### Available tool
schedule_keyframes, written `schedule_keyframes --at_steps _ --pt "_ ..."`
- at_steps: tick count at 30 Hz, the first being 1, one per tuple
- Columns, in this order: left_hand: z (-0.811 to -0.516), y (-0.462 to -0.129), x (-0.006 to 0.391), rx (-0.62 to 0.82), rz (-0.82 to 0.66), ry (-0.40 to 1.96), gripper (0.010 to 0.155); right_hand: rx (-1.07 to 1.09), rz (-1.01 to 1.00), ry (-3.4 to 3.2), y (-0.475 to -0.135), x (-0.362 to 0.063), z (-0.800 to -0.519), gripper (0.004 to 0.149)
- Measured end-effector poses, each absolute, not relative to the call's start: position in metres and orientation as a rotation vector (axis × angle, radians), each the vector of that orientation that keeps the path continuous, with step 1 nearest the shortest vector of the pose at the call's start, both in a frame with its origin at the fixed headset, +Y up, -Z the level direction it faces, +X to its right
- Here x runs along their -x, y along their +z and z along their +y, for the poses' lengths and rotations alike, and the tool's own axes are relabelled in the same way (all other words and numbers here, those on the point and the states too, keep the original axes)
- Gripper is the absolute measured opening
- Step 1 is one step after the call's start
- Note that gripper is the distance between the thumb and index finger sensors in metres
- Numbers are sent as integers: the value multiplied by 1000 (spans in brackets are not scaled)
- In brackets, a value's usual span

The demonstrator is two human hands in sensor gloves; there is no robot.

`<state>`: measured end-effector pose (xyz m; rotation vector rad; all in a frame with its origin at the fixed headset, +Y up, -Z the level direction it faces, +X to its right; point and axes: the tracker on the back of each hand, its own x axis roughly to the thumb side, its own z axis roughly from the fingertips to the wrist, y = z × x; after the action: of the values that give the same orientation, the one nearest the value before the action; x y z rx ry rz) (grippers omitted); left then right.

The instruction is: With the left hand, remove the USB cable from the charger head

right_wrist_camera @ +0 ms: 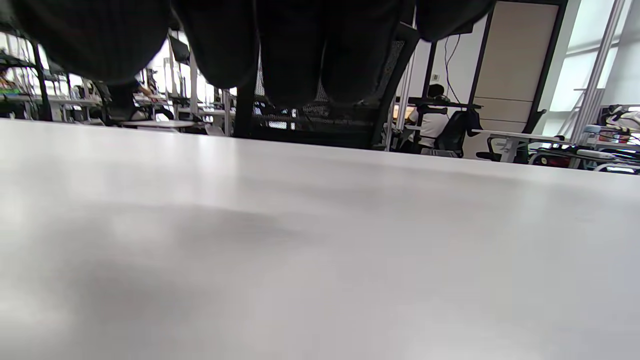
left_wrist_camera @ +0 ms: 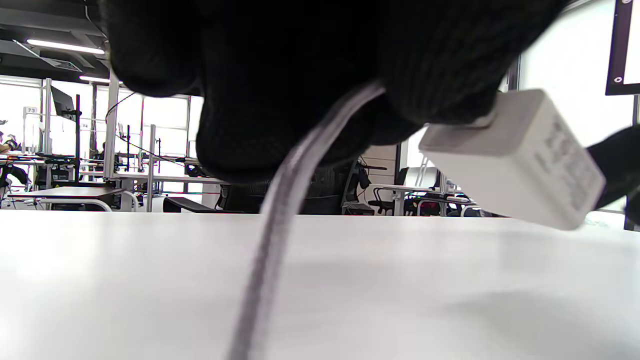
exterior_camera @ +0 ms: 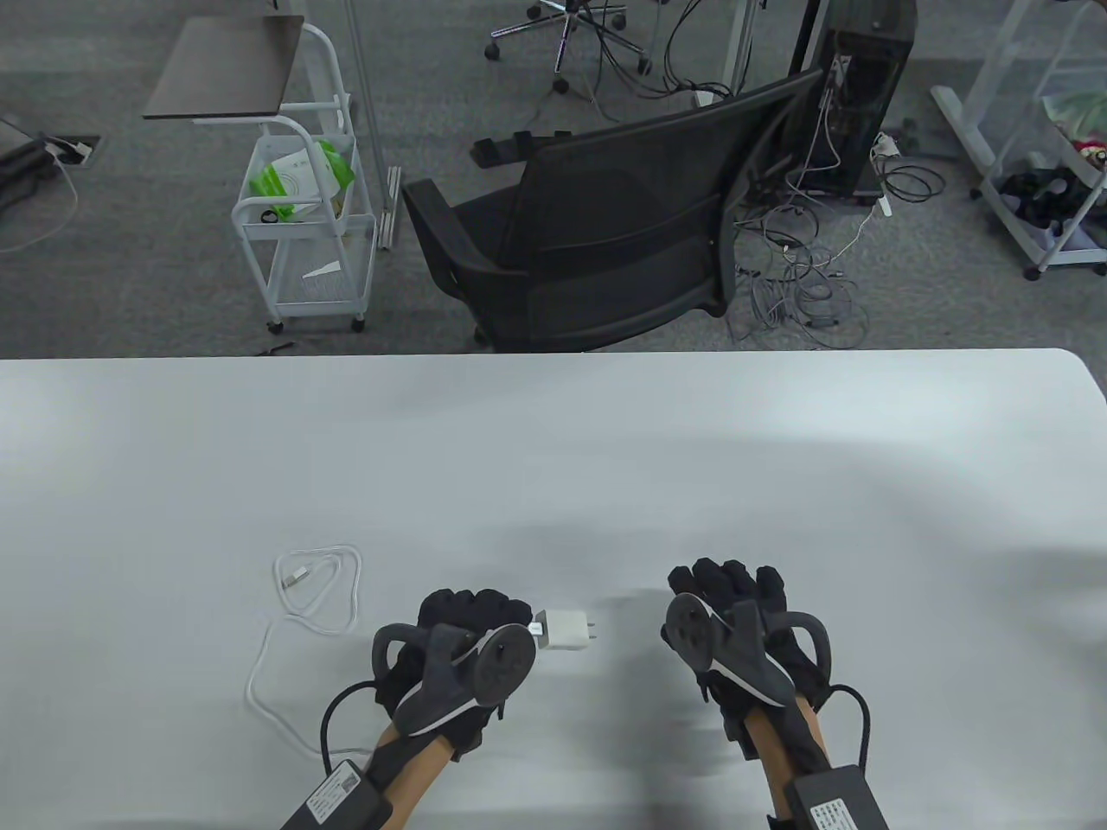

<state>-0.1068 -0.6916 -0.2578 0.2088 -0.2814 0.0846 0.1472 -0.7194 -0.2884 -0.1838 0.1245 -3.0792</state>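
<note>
Gloves are coming in from the near edge of the white table (exterior_camera: 553,450). The left hand (exterior_camera: 463,635) is gripping the plug end of the white USB cable (exterior_camera: 316,596), fingers curled around it, and the white charger head (exterior_camera: 564,629) is sticking out from that fist toward the right hand, prongs pointing right. In the left wrist view the charger head (left_wrist_camera: 515,157) is hanging clear above the table (left_wrist_camera: 150,280), tilted, with the cable (left_wrist_camera: 280,210) running down out of the dark glove toward the camera. The cable is still seated in the charger. The right hand (exterior_camera: 735,618) is hovering near the charger but apart from it, holding nothing, fingers loosely bent downward; in the right wrist view its fingertips (right_wrist_camera: 295,55) are hanging above bare tabletop.

Left of the left hand, the rest of the cable is lying on the table in a loose coil, its free plug inside the loop. Beyond the far edge of the table, a black mesh office chair (exterior_camera: 597,233) is standing on grey carpet, a white wheeled cart (exterior_camera: 303,225) to its left, and a tangle of floor cables (exterior_camera: 804,285) to its right.
</note>
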Motion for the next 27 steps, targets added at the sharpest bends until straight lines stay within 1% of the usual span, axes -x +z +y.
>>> schedule_keyframes --at_steps 3,7,10,12,15,19,21,27 --pt "-690 -257 107 -222 -284 106 42 287 170 -3208 -282 -138 -710 66" --pt "-685 -254 105 -250 -297 145 42 512 70 -3406 -272 -115 -705 69" --pt "-683 -252 102 -268 -315 168 42 592 29 -3440 -267 -100 -706 73" --pt "-683 -250 100 -269 -324 180 41 604 25 -3442 -265 -94 -707 75" --pt "-683 -250 100 -264 -336 185 41 574 106 -3440 -265 -93 -708 72" --pt "-686 -252 101 -236 -335 245 41 569 74 -3523 -266 -96 -708 71" --pt "-686 -254 102 -224 -332 251 41 574 90 -3532 -266 -97 -706 70" --pt "-685 -257 102 -182 -327 216 41 625 226 -3394 -262 -94 -699 68"
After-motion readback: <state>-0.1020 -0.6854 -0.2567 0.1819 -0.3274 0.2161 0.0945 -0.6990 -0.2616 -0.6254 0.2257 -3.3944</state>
